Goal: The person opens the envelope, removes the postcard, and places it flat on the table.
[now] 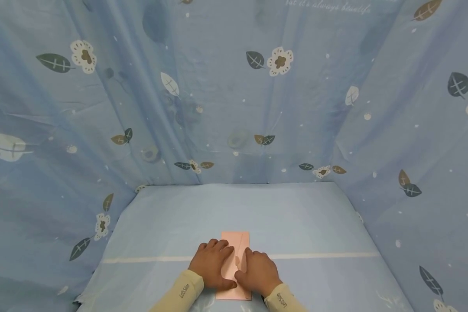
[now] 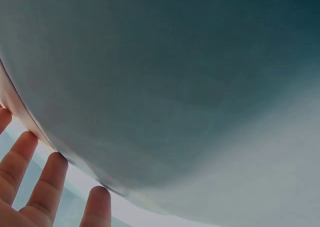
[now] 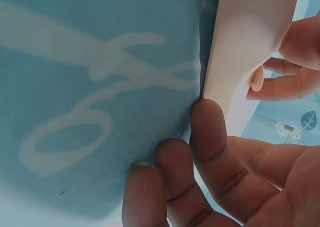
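The salmon-pink, narrow rectangular paper envelope (image 1: pixel 230 267) lies flat on the bench (image 1: pixel 296 225), near its front and about midway across, its long sides running away from the person. It looks smooth and matt, with a faint slanting line across its upper part and a small rounded tab (image 1: pixel 237 261) of the same colour standing out near its middle. From the right wrist, the paper's edge looks thin and crisp, and the sheet curves gently.

The left hand (image 1: pixel 212 265) rests on the left side of the paper, fingers spread fairly wide, the thumb lying over the lower part. The right hand (image 1: pixel 259 272) sits at the opposite long edge, its thumb on the paper and its other fingers loosely bent, tips down along the border. Neither has closed round the sheet. Cream sleeves (image 1: pixel 181 292) with small dark lettering cover both forearms.

The bench wears a smooth, pale blue covering, crossed by a straight cream stripe (image 1: pixel 320 255) that passes beneath the paper; whitish branching shapes are printed toward the front. Around three sides hangs a blue fabric curtain (image 1: pixel 218 43), softly pleated and printed with white-petalled flowers, green, brown and white leaves, pale dots and, high up, a line of white script.
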A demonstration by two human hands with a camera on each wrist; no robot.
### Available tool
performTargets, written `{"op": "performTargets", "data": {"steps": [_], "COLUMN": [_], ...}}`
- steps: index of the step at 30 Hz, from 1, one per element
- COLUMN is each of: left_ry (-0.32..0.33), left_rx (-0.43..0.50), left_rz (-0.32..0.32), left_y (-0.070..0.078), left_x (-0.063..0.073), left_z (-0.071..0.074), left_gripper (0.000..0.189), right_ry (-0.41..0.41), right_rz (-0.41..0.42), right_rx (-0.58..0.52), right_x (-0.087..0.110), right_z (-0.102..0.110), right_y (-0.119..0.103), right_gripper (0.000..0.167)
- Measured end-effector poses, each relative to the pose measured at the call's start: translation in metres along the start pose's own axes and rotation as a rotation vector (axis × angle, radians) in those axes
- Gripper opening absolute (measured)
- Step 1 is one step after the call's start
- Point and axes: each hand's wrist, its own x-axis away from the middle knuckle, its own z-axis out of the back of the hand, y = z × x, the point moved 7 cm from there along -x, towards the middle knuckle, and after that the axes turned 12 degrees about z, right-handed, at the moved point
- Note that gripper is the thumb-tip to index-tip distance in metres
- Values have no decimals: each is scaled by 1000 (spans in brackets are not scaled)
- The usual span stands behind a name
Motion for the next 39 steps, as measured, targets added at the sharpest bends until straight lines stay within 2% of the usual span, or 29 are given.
{"op": "performTargets", "data": {"steps": [11, 23, 39], "left_ry": [-20, -49, -90], "left_rx": [-14, -24, -18], "left_rz": [1, 9, 21], "left_y": [2, 3, 2], "left_x": [1, 1, -2], "left_z": [3, 5, 6], "left_gripper": [102, 101, 99], "right_ry": [31, 43, 110], "right_rz": [-23, -121, -221], "right_rx": [-70, -245, -398], "right_x": [5, 7, 7], "right_z": [10, 11, 10], "right_y": [0, 8, 23], "right_gripper": [65, 54, 38]}}
